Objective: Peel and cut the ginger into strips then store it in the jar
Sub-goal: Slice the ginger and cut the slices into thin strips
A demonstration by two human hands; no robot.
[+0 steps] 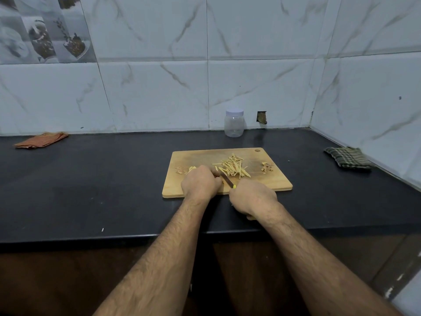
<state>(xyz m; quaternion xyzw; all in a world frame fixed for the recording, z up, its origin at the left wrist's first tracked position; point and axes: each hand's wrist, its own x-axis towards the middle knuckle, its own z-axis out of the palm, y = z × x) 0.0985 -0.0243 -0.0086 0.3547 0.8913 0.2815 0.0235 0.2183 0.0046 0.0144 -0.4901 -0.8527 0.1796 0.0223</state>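
On the rectangular wooden cutting board (pixel 268 179), the left hand (pixel 200 182) curls over a hidden ginger piece; the right hand (pixel 251 198) grips the yellow-handled knife (pixel 228 180) beside pale ginger strips (pixel 233 168). The lidded clear plastic jar (pixel 234 123) stands behind on the black tabletop (pixel 91 179).

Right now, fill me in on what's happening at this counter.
A person is cutting ginger on a wooden cutting board. The right hand grips a small knife with a yellow handle, blade angled toward the left hand, which presses down on a piece that is mostly hidden. A pile of ginger strips lies mid-board, with peel scraps near its right edge. The clear jar stands behind the board by the wall, lid on and apparently empty.
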